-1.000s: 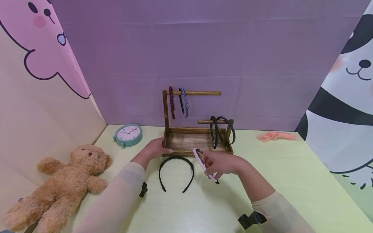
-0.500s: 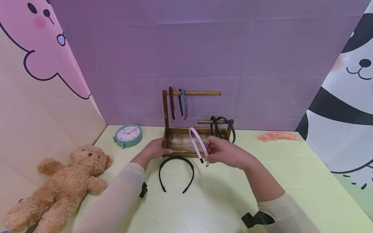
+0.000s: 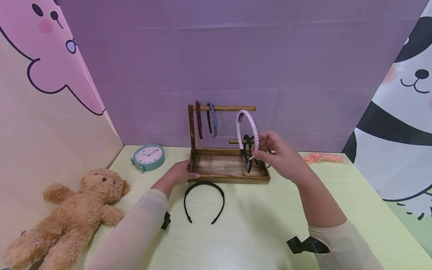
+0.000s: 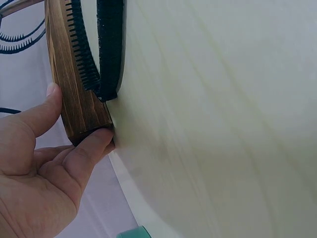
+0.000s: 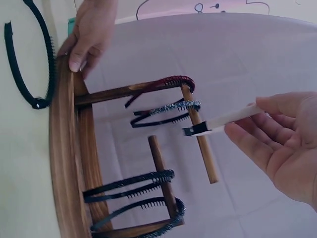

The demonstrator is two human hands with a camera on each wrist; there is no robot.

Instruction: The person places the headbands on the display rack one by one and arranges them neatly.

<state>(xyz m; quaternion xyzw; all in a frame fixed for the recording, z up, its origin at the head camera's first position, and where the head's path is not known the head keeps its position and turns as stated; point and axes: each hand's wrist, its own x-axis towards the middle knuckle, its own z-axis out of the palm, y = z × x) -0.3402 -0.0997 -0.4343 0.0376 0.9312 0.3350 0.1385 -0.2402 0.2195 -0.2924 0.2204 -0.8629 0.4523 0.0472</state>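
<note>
My left hand (image 3: 179, 172) grips the left end of a wooden rack (image 3: 229, 179), thumb over its front edge. Between thumb and fingers my right hand (image 3: 281, 155) pinches a pale pink headband (image 3: 255, 133) near one end, arch upward. That headband is in the air in front of the rack's right side, apart from the upper bar (image 3: 237, 108) in the right wrist view. A dark red headband (image 3: 199, 120) and a blue glittery headband (image 3: 214, 120) hang on the upper bar. Two black headbands (image 5: 133, 183) hang on the lower bar (image 5: 157, 153), partly hidden in the head view.
Another black headband (image 3: 204, 183) lies on the table in front of the rack. To the left are a teal alarm clock (image 3: 148, 156) and a brown teddy bear (image 3: 81, 210). A coral fringed bundle (image 3: 324, 158) lies at the back right, before a purple backdrop (image 3: 303, 75).
My right hand has raised the pink headband from over the table to bar height, moving away and rightward, and turned it arch upward. The left hand has stayed on the rack.
</note>
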